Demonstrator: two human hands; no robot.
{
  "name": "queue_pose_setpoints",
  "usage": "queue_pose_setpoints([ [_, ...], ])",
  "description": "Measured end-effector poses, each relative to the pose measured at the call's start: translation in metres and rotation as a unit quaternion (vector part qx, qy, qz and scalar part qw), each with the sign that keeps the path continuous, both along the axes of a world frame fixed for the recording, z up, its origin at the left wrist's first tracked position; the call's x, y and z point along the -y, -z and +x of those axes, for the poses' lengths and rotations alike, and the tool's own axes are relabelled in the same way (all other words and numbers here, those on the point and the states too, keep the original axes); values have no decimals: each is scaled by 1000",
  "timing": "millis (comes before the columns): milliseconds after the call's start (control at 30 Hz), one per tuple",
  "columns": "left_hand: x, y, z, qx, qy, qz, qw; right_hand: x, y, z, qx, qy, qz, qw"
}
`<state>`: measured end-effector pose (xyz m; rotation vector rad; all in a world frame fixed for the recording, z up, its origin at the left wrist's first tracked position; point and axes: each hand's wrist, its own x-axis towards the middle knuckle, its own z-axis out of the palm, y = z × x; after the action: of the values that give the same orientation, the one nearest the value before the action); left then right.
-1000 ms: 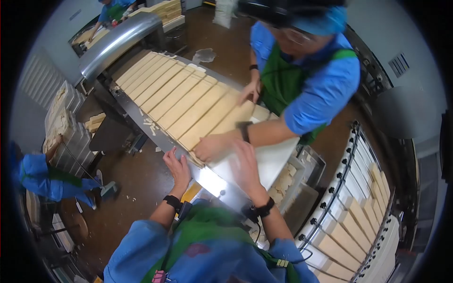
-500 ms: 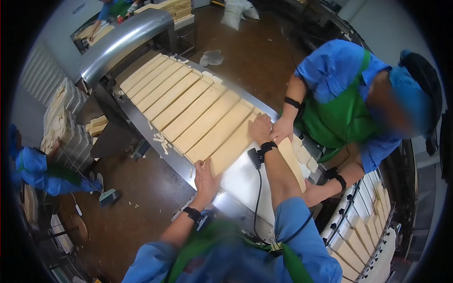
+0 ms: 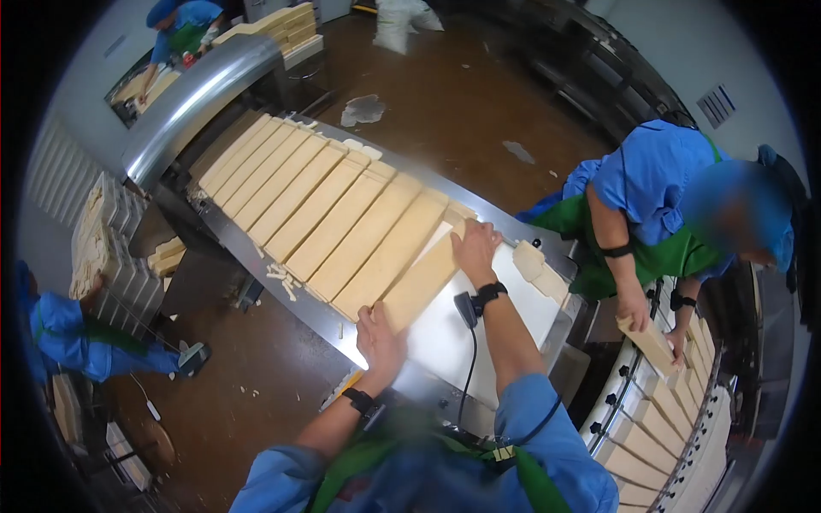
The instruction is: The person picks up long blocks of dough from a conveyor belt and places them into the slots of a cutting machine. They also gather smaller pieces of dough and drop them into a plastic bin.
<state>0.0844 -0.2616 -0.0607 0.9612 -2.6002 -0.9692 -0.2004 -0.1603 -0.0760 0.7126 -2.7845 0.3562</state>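
Both my hands hold a long, pale yellow slab, dough-like in look [image 3: 425, 286], by its two ends. My left hand [image 3: 381, 344] grips the near end, thumb and fingers closed at its edge. At the far end my right hand [image 3: 476, 250] has its fingers over the slab's end. A narrow gap shows between this slab and the row of similar slabs [image 3: 342, 222] lying side by side on the machine bed. White belt surface [image 3: 466, 333] lies to the right of the held slab, under my right forearm.
A co-worker [image 3: 658, 197] at right holds another slab [image 3: 652, 346] over a slatted conveyor [image 3: 629, 402] carrying several slabs. Trimmed pieces [image 3: 540, 272] lie on the bed's right end. A curved metal cover [image 3: 205, 107] spans the far end. Other people stand at left and far back.
The held slab has come apart from the row, leaving a gap at its far end. The co-worker's hands have carried another slab from the bed to the conveyor at right.
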Motion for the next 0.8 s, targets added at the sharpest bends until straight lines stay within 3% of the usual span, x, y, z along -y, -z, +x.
queue_pose_setpoints([
  [67, 0, -3, -2, 1, 24, -7, 1000, -43, 1, 13, 7, 26, -16, 1000],
  [133, 0, -10, -5, 19, 125, -20, 992, -100, 20, 26, 48, 100, -132, 985],
  [167, 0, -12, -7, 18, 146, -23, 989, -120, 11, 44, 44, 120, -134, 983],
  [233, -7, -16, -16, 23, 253, -9, 967, -174, -18, 82, 95, 254, -32, 962],
  [300, -15, -9, -24, 44, 291, -6, 956, -208, -11, 118, 12, 225, 48, 973],
  [333, -18, -1, -29, 72, 293, -7, 953, -216, -1, 130, -37, 213, -41, 976],
  [367, -16, 25, -32, 29, 317, -48, 947, -219, 15, 141, -25, 231, -100, 968],
  [400, -19, 48, -35, -19, 335, -85, 938, -219, -6, 156, 10, 217, -80, 973],
  [433, -29, 39, -35, -6, 338, -70, 938, -216, -16, 169, 46, 294, -128, 946],
  [467, -38, 21, -31, 11, 336, -58, 940, -222, 6, 176, 52, 328, -75, 940],
  [500, -54, 12, -26, 5, 376, -60, 925, -228, -7, 194, 29, 348, -95, 932],
  [567, -82, -1, -16, -5, 331, -52, 942, -255, -26, 229, 28, 387, -184, 903],
  [633, -125, -22, -9, -49, 372, -36, 926, -289, -54, 263, 18, 414, -218, 883],
  [700, -175, -32, 2, -115, 414, -17, 903, -338, -74, 296, -64, 481, -288, 825],
  [800, -267, -68, 22, -151, 489, -25, 859, -434, -91, 343, -200, 554, -262, 764],
])
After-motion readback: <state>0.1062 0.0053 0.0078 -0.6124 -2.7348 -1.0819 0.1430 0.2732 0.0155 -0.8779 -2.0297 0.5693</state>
